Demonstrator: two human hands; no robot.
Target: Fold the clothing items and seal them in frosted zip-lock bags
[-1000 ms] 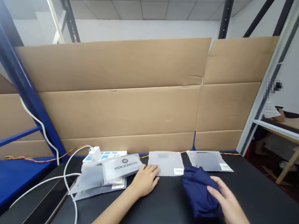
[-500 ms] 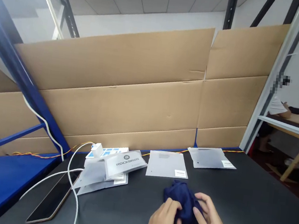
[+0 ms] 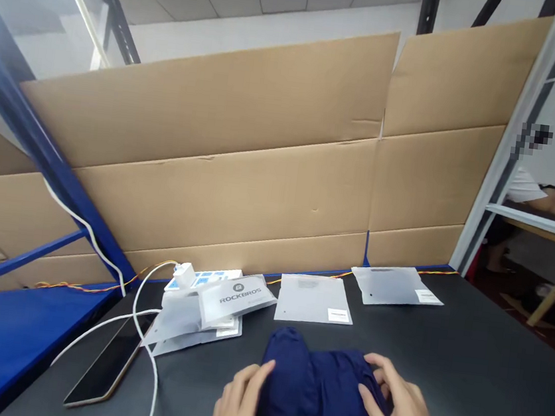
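A navy blue cloth (image 3: 337,392) lies on the black tabletop at the lower middle, spread sideways, with a thicker rounded fold at its left part. My left hand (image 3: 247,408) is at the cloth's left edge, fingertips on the fold and thumb at its lower side, fingers apart. At the right end, my right hand (image 3: 402,409) grips the cloth between thumb and fingers. Behind the cloth lies a frosted plastic bag (image 3: 312,299) with a white label.
Another frosted bag (image 3: 393,288) lies behind on the right. To the left are a ROCKBROS packet (image 3: 237,300) on more bags, a power strip (image 3: 219,276), white cables and a phone (image 3: 106,365). Cardboard (image 3: 238,197) stands along the back. A person's arm (image 3: 549,199) shows far right.
The bunched cloth has widened to the left and lies flatter. My left hand has moved left with its edge, while my right hand stays at the right end. The view has shifted slightly.
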